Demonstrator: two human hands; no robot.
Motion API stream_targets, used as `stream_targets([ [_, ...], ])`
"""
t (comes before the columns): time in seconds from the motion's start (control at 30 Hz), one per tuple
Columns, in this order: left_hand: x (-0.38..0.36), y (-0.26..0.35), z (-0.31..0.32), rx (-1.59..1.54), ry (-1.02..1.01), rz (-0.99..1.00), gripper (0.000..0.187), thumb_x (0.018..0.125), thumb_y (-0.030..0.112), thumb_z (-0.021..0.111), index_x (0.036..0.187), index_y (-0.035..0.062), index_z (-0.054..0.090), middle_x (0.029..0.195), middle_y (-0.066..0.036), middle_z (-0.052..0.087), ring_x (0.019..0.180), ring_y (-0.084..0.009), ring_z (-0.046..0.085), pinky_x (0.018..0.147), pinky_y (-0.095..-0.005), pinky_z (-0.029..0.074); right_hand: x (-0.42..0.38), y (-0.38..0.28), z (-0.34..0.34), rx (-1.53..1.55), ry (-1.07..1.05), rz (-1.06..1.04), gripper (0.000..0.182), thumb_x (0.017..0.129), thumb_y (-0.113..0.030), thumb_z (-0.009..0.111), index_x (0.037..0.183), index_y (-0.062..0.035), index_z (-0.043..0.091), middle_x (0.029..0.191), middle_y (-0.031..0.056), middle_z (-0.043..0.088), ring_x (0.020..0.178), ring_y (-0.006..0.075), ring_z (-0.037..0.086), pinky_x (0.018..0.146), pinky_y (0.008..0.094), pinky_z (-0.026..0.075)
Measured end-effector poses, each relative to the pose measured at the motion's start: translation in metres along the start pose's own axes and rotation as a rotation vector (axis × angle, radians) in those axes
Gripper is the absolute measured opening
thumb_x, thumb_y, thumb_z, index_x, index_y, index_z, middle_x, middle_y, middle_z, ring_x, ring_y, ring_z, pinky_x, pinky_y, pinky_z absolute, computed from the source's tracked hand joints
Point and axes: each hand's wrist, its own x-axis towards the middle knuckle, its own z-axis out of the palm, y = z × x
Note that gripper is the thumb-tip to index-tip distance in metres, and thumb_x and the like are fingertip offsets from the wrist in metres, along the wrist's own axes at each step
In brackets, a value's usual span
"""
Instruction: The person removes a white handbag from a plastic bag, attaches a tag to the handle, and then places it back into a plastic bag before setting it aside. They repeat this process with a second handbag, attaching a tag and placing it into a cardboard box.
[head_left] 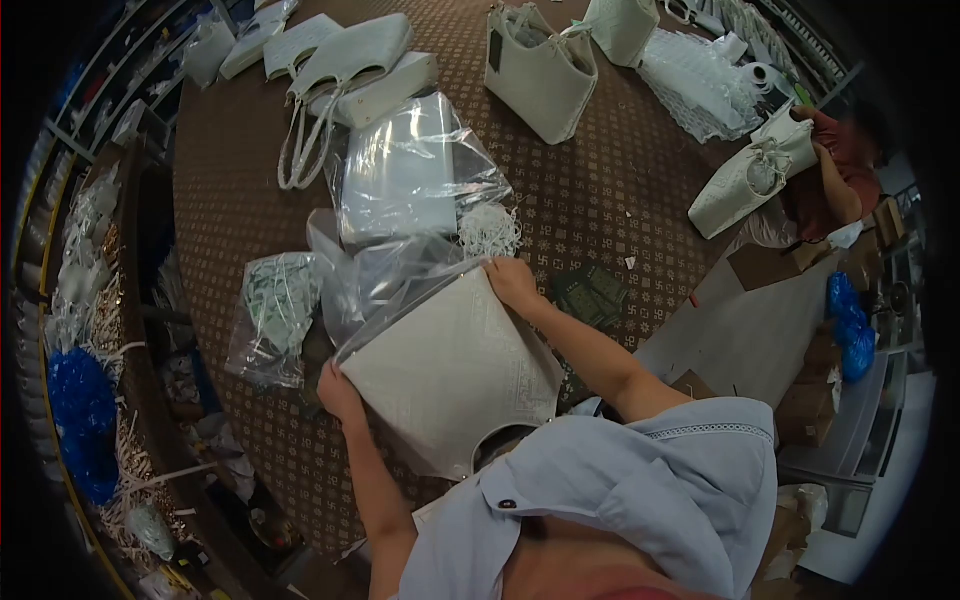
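A white handbag (440, 370) with an embossed pattern lies tilted in front of me, its handle opening towards my body. Along its far edge runs the mouth of a clear plastic bag (375, 275). My left hand (340, 393) is closed at the handbag's left corner, where the plastic meets it. At the far right corner, my right hand (512, 285) is also closed over the handbag and the plastic's edge. The fingertips of both hands are partly hidden. Beyond lie more clear plastic bags (400, 175) in a stack, beside a pile of white strings (490, 232).
A clear packet of tags (280, 305) lies left, dark green cards (590, 295) right. Several white handbags (545, 75) stand or lie at the back of the patterned table (240, 215). On the right, another person (845, 165) handles a white handbag (740, 185).
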Motion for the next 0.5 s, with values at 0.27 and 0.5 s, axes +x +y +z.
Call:
stream_targets([
  [0.27, -0.019, 0.034, -0.012, -0.043, 0.43, 0.244, 0.019, 0.091, 0.014, 0.053, 0.106, 0.008, 0.062, 0.095, -0.006, 0.054, 0.076, -0.024, 0.057, 0.062, -0.0327, 0.048, -0.019, -0.006, -0.018, -0.031, 0.349, -0.538, 0.021, 0.085, -0.012, 0.055, 0.105, -0.014, 0.063, 0.094, 0.0101, 0.065, 0.075, 0.0292, 0.062, 0.063, 0.0375, 0.051],
  [0.5, -0.019, 0.029, -0.013, -0.288, 0.568, 0.478, 0.014, 0.09, 0.01, 0.054, 0.098, 0.0025, 0.063, 0.095, -0.006, 0.054, 0.079, -0.0208, 0.056, 0.064, -0.0288, 0.047, -0.013, -0.008, -0.02, -0.106, 0.538, -0.773, 0.024, 0.077, -0.005, 0.063, 0.097, -0.0173, 0.065, 0.088, 0.0026, 0.061, 0.083, 0.0224, 0.058, 0.075, 0.0337, 0.046],
])
